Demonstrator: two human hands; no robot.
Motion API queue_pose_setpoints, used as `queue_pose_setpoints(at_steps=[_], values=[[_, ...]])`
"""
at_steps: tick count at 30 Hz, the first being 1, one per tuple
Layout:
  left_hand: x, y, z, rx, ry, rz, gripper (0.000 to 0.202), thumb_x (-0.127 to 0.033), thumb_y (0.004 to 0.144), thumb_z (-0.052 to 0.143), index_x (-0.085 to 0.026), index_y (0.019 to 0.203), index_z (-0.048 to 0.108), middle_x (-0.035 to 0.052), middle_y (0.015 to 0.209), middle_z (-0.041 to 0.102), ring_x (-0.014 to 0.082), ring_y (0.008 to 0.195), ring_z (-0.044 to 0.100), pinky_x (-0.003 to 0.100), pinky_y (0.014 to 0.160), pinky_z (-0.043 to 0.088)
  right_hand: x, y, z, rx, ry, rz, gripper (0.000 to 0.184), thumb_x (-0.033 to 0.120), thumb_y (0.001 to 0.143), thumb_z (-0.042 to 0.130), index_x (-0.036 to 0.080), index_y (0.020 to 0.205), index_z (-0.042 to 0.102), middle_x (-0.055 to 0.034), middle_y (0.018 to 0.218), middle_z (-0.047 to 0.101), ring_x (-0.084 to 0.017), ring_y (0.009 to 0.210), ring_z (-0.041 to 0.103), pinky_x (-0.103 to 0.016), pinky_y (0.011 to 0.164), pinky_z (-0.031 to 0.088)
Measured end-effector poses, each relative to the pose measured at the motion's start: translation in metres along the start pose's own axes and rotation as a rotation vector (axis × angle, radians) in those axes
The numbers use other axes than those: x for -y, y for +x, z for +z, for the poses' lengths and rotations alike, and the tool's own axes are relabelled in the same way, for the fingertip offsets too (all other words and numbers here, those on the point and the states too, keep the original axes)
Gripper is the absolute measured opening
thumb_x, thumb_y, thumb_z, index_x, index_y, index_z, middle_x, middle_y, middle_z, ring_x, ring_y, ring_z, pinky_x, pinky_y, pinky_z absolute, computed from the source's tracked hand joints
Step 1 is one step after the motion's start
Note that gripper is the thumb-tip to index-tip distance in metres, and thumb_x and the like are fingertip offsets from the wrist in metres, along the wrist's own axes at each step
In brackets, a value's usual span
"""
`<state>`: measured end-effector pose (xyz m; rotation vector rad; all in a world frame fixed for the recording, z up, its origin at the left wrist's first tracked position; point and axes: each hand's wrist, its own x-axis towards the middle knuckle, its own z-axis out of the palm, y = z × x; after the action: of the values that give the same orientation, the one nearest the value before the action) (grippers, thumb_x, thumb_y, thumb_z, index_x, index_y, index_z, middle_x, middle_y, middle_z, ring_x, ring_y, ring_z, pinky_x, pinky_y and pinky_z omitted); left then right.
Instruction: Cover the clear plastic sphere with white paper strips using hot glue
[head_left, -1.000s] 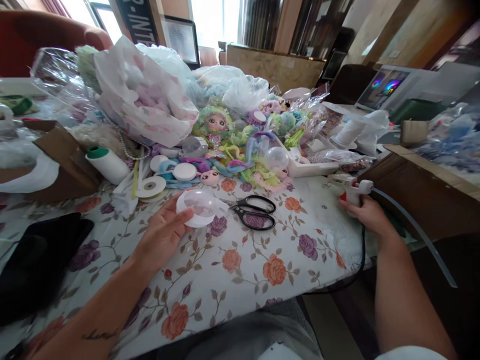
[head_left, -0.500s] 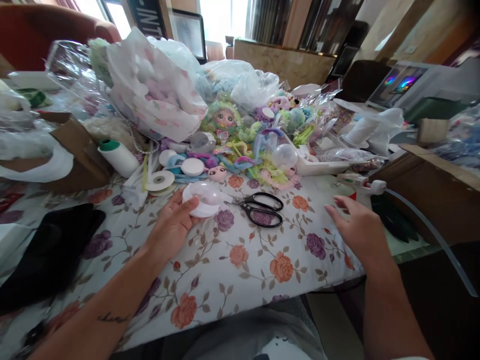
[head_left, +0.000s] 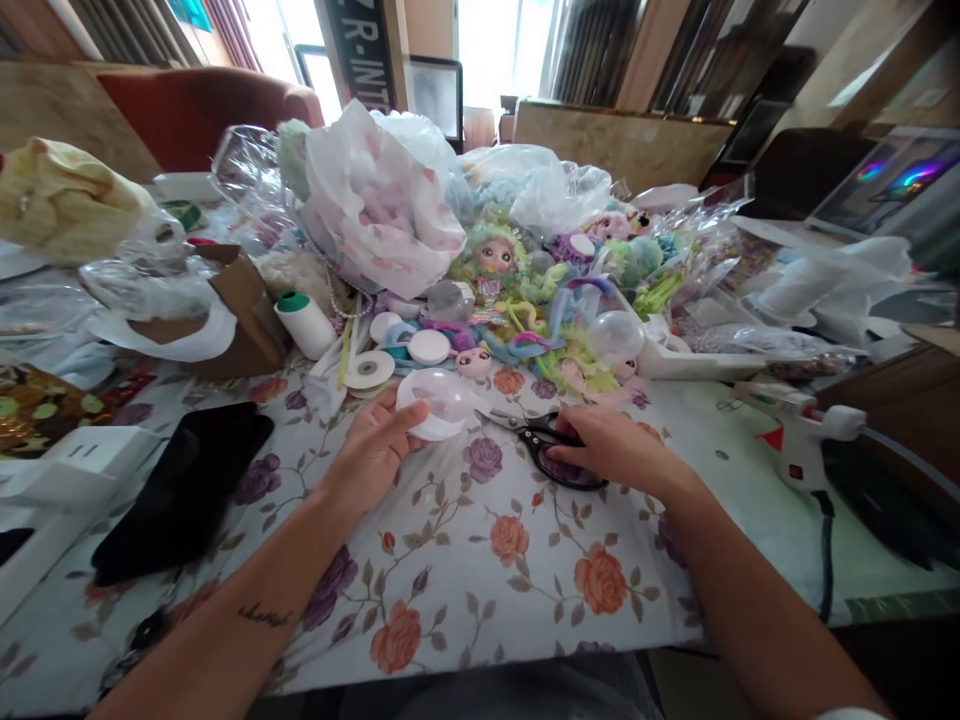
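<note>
Black-handled scissors (head_left: 534, 436) have turned, now grasped by the fingers of the right hand (head_left: 604, 445), tips just right of the clear dome (head_left: 450, 395) pinched in the left hand (head_left: 377, 448) over the desk (head_left: 457, 545); a hasty leftward push could scratch it.

We see daylight glaring white through the window (head_left: 506, 55) behind the table (head_left: 457, 575), which lies in softer light; towards the sides our view stretches and blurs, its top right corner darkening.

A clear, rounded plastic dome (head_left: 450, 393) with a white edge; beside it, toward four o'clock, black-handled scissors (head_left: 534, 437), blades pointing toward ten o'clock.
</note>
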<state>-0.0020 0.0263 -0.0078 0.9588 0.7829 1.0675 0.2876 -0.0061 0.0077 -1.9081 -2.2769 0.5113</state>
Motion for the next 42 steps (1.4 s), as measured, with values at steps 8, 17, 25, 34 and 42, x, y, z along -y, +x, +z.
queue_pose_setpoints(at_steps=[8, 17, 25, 34, 42], values=[[0.007, -0.003, -0.001, 0.180, -0.060, -0.048, 0.061, -0.034, 0.071, 0.085, -0.020, 0.126, 0.062, 0.0115, 0.119, 0.070, 0.0286, 0.109, 0.067, 0.037, 0.093, 0.052, -0.007, -0.016, 0.004, 0.097, 1.018, 0.213, 0.038, 0.055, 0.075, 0.075, 0.020, 0.084, 0.061, 0.0064, 0.052, 0.050, -0.007, 0.038, 0.034, -0.022, 0.035, 0.023], [0.012, -0.017, 0.016, 0.307, 0.090, -0.133, 0.076, -0.020, 0.056, 0.092, -0.028, 0.126, 0.062, 0.0077, 0.123, 0.066, 0.0295, 0.114, 0.062, 0.034, 0.086, 0.052, 0.043, -0.016, 0.059, -0.026, 1.430, 0.110, 0.043, 0.042, 0.073, 0.083, 0.024, 0.079, 0.044, 0.0097, 0.053, 0.047, -0.008, 0.041, 0.040, -0.021, 0.040, 0.033], [0.017, -0.018, 0.011, 0.277, 0.147, -0.073, 0.083, -0.020, 0.052, 0.094, -0.029, 0.126, 0.058, 0.0106, 0.130, 0.062, 0.0308, 0.111, 0.062, 0.034, 0.083, 0.054, 0.039, -0.016, 0.065, 0.071, 1.478, 0.092, 0.046, 0.039, 0.068, 0.086, 0.023, 0.079, 0.045, 0.0083, 0.051, 0.051, -0.008, 0.040, 0.043, -0.021, 0.038, 0.030], [0.015, -0.019, 0.012, 0.343, 0.161, 0.023, 0.073, -0.019, 0.061, 0.090, -0.033, 0.126, 0.060, 0.0066, 0.135, 0.059, 0.0292, 0.120, 0.059, 0.033, 0.091, 0.052, 0.045, -0.019, 0.062, 0.065, 1.441, 0.149, 0.050, 0.036, 0.059, 0.091, 0.023, 0.076, 0.046, 0.0077, 0.054, 0.055, -0.009, 0.043, 0.046, -0.022, 0.040, 0.035], [0.013, -0.020, 0.015, 0.343, -0.019, -0.192, 0.055, -0.051, 0.085, 0.069, -0.038, 0.136, 0.056, 0.0048, 0.133, 0.059, 0.0228, 0.110, 0.061, 0.030, 0.087, 0.051, 0.060, -0.013, 0.055, -0.032, 1.133, 0.154, 0.046, 0.027, 0.059, 0.089, 0.023, 0.066, 0.043, 0.0084, 0.054, 0.048, -0.008, 0.046, 0.041, -0.023, 0.042, 0.031]])
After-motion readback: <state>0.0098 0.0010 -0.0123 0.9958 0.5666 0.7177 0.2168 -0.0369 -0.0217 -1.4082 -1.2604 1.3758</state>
